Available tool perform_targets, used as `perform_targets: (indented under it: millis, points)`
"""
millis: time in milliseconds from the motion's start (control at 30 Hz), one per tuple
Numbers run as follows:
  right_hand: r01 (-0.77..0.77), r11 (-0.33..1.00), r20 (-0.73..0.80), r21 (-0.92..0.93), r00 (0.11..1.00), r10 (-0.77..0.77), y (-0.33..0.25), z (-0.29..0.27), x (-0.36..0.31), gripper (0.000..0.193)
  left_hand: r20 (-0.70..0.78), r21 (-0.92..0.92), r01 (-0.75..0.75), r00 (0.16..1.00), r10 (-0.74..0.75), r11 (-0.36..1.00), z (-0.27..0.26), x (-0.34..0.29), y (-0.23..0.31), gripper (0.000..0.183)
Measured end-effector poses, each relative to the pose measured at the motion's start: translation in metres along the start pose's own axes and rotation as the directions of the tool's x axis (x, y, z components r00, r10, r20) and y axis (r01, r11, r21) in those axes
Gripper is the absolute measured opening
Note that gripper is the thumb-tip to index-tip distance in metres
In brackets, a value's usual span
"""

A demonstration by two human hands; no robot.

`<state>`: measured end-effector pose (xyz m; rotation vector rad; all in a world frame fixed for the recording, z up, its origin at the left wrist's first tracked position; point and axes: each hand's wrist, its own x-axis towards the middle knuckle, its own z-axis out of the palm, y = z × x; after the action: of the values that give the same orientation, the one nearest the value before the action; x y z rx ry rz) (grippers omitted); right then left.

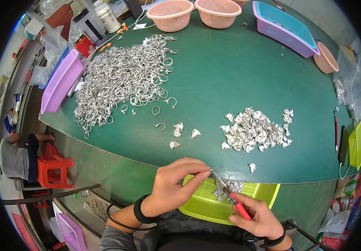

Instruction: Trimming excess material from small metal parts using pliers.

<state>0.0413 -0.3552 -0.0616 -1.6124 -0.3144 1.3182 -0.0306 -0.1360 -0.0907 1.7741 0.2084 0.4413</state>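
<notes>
My left hand is closed in a pinch, thumb against forefinger, on something too small to make out. The jaws of red-handled pliers reach right up to those fingertips. My right hand is wrapped round the plier handles. Below both hands, a lime-green basket sits at my lap against the table edge, with several small silver pieces in it. One silver charm lies just beyond the basket. Farther off is a heap of similar charms, with a few loose charms to its left.
A large heap of silver rings covers the left of the green table. Pink bowls, a purple basket with a blue tray and a white bottle stand along the back. A seated person is at far left, near a red stool.
</notes>
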Motion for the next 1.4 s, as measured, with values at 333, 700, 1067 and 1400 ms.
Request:
perform_targets:
  millis: [333,700,1067,1400]
  points:
    - [0.129,0.992,-0.034,0.006,0.991,-0.128,0.008,0.006,0.001,0.05,0.044,0.082,-0.076,0.996,0.073,0.994,-0.002,0.003,0.002,0.01]
    - [0.1,0.988,0.063,0.121,0.992,-0.108,0.002,-0.006,-0.007,0.051,0.1,-0.516,0.315,0.946,-0.31,0.796,-0.001,-0.002,-0.002,0.01]
    - [0.062,0.997,0.091,0.034,0.994,-0.065,0.001,-0.004,-0.002,0.053,0.009,-0.058,0.085,0.996,-0.085,0.995,0.003,-0.003,0.0,0.008]
    - [0.174,0.985,-0.042,-0.011,0.984,-0.174,0.016,0.005,-0.001,0.052,0.027,-0.307,0.175,0.984,-0.175,0.936,0.004,-0.003,0.004,0.008]
